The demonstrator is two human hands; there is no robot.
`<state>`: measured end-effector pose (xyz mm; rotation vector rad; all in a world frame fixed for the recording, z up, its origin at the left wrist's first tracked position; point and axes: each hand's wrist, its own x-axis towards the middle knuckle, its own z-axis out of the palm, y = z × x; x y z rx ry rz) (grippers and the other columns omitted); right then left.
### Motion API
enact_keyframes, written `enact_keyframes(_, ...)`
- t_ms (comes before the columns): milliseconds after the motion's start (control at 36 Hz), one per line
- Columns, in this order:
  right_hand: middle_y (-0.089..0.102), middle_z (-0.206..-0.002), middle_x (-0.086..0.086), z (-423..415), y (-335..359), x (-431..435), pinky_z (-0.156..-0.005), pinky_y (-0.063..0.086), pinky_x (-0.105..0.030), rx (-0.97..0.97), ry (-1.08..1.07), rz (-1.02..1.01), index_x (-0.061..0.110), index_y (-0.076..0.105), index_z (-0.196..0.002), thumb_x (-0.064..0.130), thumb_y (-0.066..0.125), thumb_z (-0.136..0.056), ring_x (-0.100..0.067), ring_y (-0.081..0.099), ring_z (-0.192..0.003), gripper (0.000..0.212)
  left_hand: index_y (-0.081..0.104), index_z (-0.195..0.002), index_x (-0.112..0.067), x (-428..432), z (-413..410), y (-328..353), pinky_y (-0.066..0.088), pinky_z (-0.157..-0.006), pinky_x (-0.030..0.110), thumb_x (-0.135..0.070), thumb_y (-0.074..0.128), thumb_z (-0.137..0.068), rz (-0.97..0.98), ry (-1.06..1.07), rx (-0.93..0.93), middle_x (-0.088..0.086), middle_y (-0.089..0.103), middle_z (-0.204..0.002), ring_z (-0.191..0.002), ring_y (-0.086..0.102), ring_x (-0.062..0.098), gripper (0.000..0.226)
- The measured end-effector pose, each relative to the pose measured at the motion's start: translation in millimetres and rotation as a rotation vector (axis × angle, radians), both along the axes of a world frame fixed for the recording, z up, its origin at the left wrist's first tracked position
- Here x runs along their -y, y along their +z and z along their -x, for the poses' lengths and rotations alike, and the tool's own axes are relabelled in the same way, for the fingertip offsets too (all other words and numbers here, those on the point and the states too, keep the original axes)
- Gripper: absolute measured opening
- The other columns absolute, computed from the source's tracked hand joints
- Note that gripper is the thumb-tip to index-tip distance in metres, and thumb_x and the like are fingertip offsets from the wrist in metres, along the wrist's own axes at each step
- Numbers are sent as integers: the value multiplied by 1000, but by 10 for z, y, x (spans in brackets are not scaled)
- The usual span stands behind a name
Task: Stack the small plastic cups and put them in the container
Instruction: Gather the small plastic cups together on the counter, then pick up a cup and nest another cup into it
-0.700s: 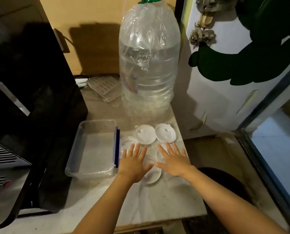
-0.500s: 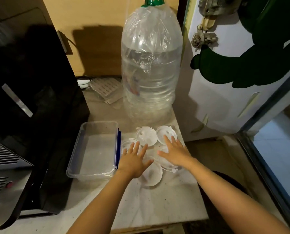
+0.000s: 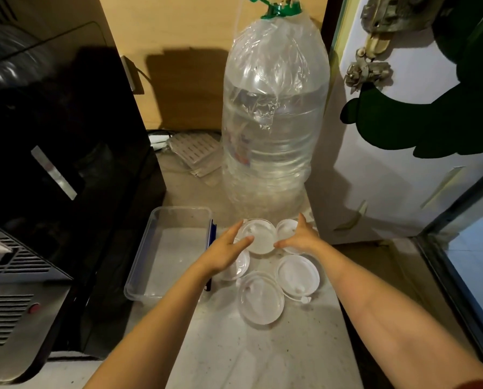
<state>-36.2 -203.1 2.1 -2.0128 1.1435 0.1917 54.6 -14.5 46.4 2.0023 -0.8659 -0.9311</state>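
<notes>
Several small clear plastic cups stand open side up on the marble counter. My left hand (image 3: 227,249) and my right hand (image 3: 299,237) flank the far middle cup (image 3: 258,238), fingers spread, fingertips at its rim on either side. The left hand partly covers a cup (image 3: 238,269) beneath it. The right hand partly covers the far right cup (image 3: 285,228). Two more cups (image 3: 297,273) (image 3: 261,301) lie uncovered nearer me. The clear rectangular container (image 3: 164,256), with a blue clip on its right side, sits empty just left of the cups.
A big water bottle (image 3: 274,136) wrapped in plastic stands right behind the cups. A black appliance (image 3: 52,136) walls off the left side. A white door (image 3: 403,164) is close on the right, past the counter's right edge (image 3: 340,304). A flat packet (image 3: 195,153) lies at the back.
Both hands have moved away from me, off the near cups, to either side of the far middle cup. The two near cups are now uncovered.
</notes>
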Motion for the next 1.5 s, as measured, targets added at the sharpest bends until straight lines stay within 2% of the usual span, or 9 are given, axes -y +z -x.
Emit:
enact_keyframes(250, 13, -157, -10, -3, 119, 41, -114, 28, -45, 46, 49, 64, 19, -6, -148, 30, 84, -61, -30, 15, -144, 125, 15, -143, -28, -13, -20, 8, 22, -111, 37, -42, 43, -90, 47, 97, -210, 4, 20, -154, -140, 22, 22, 61)
enact_keyframes(417, 13, -157, -8, 26, 650, -4, -113, 24, -38, 250, 233, 185, 19, -4, -148, 24, 83, -64, -26, 16, -144, 122, 21, -142, -26, 34, -74, 11, 29, -108, 39, -48, 45, -86, 111, 180, -388, 5, 28, -151, -133, 35, 25, 65)
enact_keyframes(611, 14, -157, 4, 118, 1192, -341, -101, 15, -9, 388, 549, 195, 23, -7, -148, 20, 83, -64, -10, 14, -143, 123, 37, -136, -20, 198, -110, 169, 56, -72, 39, -72, 42, -69, 325, 155, -904, 16, 48, -135, -100, 62, 29, 85)
enact_keyframes(694, 19, -155, 8, 104, 1237, -453, -107, 19, -15, 399, 624, 202, 28, -8, -147, 22, 85, -61, -8, 18, -142, 127, 59, -118, -19, 253, -100, 228, 59, -67, 41, -79, 56, -52, 415, 55, -1014, 15, 61, -120, -91, 65, 30, 89)
enact_keyframes(833, 21, -155, 9, 72, 1230, -551, -114, 23, -24, 407, 697, 230, 29, -8, -147, 29, 84, -61, -10, 21, -142, 126, 67, -105, -27, 268, -69, 229, 58, -65, 41, -73, 72, -36, 527, -54, -1081, 3, 71, -107, -99, 66, 25, 83)
enact_keyframes(1083, 7, -159, 6, 59, 1181, -583, -113, 15, -21, 373, 723, 218, 26, -9, -147, 25, 84, -62, -9, 9, -145, 127, 59, -109, -19, 219, -63, 199, 59, -63, 37, -60, 82, -35, 580, -10, -1124, 5, 74, -97, -91, 69, 22, 88)
enact_keyframes(1222, 2, -159, 6, 148, 1180, -451, -111, 10, -18, 332, 672, 156, 28, -8, -147, 28, 84, -64, -8, 4, -145, 124, 62, -109, -14, 166, -107, 122, 59, -73, 42, -60, 82, -37, 565, 4, -1108, 11, 71, -104, -97, 67, 29, 88)
enact_keyframes(1389, 0, -159, 6, 379, 1008, -241, -109, 3, -16, 57, 831, 275, 27, 0, -148, 31, 82, -66, -10, 1, -146, 116, 56, -112, -11, 60, -156, 23, 60, -68, 38, -54, 87, -28, 542, 96, -1129, 12, 72, -100, -92, 68, 31, 100)
enact_keyframes(1500, 1, -160, 2, 480, 757, -177, -116, 12, -30, -195, 954, 339, 33, 2, -148, 28, 82, -66, -18, 5, -147, 115, 55, -113, -11, -6, -140, -9, 60, -68, 38, -56, 86, -26, 533, 115, -1084, 13, 73, -98, -91, 69, 31, 102)
